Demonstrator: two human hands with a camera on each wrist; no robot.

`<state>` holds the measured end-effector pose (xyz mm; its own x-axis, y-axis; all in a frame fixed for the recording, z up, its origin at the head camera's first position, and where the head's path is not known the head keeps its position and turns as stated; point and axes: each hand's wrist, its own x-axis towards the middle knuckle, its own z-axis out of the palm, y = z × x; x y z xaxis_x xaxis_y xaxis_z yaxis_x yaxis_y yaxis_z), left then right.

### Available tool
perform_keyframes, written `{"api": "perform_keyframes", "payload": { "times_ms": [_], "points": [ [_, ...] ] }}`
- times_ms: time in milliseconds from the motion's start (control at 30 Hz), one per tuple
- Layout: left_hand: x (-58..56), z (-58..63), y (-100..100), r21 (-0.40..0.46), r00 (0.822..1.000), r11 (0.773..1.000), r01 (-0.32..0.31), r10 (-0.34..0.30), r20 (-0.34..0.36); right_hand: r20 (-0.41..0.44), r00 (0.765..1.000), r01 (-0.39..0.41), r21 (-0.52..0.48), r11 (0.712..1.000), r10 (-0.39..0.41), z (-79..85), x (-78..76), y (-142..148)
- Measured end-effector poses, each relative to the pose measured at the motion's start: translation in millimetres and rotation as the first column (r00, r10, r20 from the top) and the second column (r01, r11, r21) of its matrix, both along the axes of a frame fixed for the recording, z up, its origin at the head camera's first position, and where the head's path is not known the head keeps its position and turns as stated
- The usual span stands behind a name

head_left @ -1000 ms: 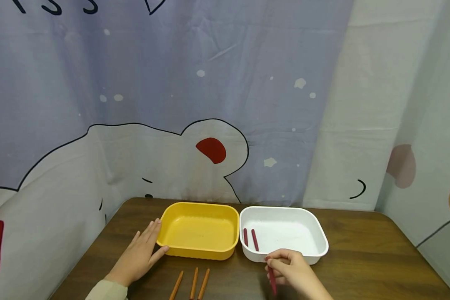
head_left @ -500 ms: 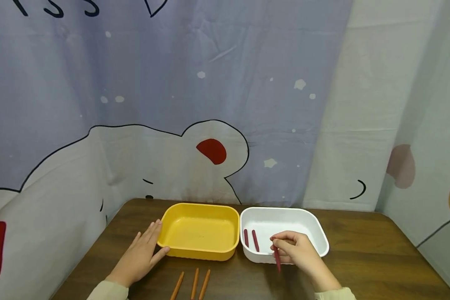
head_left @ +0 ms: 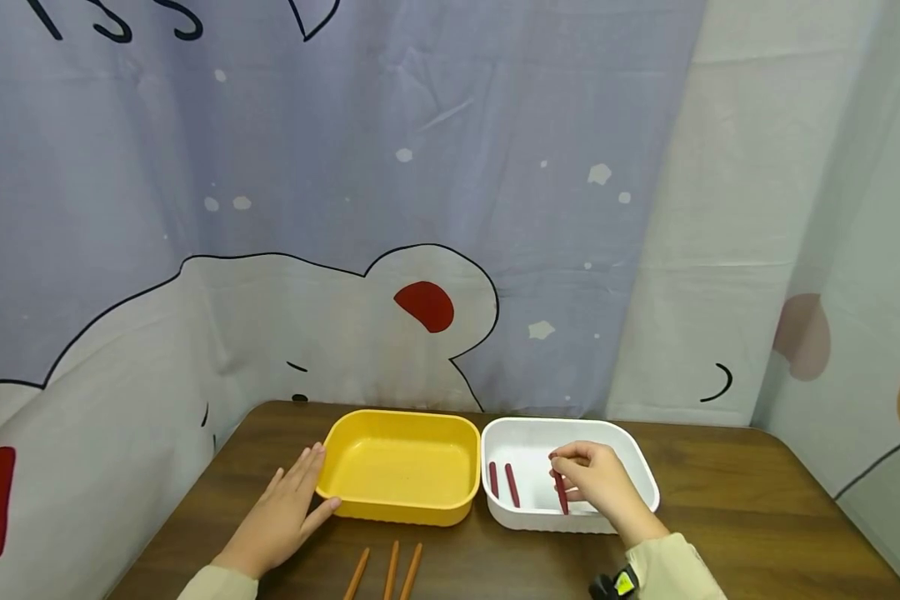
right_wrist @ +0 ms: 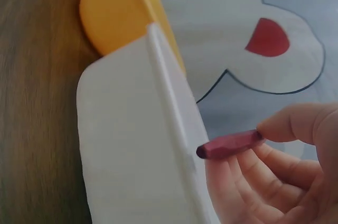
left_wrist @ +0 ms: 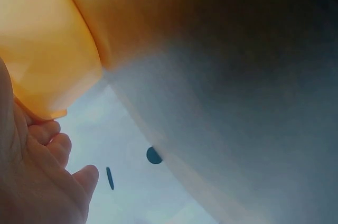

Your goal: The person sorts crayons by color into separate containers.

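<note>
Over the white tray (head_left: 521, 521), my right hand (head_left: 600, 482) pinches a dark red crayon (head_left: 561, 493) between thumb and fingertips. The right wrist view shows that crayon (right_wrist: 229, 145) as faceted, just beside the tray's rim. Two more dark red crayons lie inside the tray at its left, one crayon (head_left: 493, 480) close to the wall and another crayon (head_left: 512, 485) beside it. Straight-fingered, my left hand (head_left: 273, 517) rests against the left side of the yellow tray (head_left: 397, 510). The left wrist view catches part of that hand (left_wrist: 47, 171) beside yellow plastic.
Three orange-brown crayons (head_left: 390, 571) lie on the wooden table (head_left: 757, 508) in front of the yellow tray. The trays stand side by side near the back edge. A printed curtain (head_left: 330, 333) hangs behind the table.
My right hand has moved forward with the dark red crayon, from the white tray's front edge to over its inside. My left hand stays at the yellow tray.
</note>
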<state>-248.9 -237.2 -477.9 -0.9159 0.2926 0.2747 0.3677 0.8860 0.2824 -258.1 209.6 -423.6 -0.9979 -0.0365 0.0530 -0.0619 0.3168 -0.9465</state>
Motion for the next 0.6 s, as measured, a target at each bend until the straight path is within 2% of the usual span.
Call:
{"api": "perform_keyframes", "payload": {
  "times_ms": [133,300,600],
  "points": [
    [0.4,0.5,-0.6,-0.005,1.0,1.0,0.001,-0.001,-0.015,0.007,1.0,0.029,0.069,0.997,-0.03,-4.9,-11.8,-1.7],
    [1.0,1.3,-0.1,-0.015,1.0,1.0,0.0,0.0,-0.019,0.056,0.996,0.059,0.082,0.995,-0.064,-14.3,-25.5,1.4],
    [0.9,1.3,0.6,-0.011,1.0,1.0,0.001,-0.001,-0.017,0.108,0.988,0.096,0.142,0.985,-0.112,-29.1,-39.2,-0.4]
  ]
}}
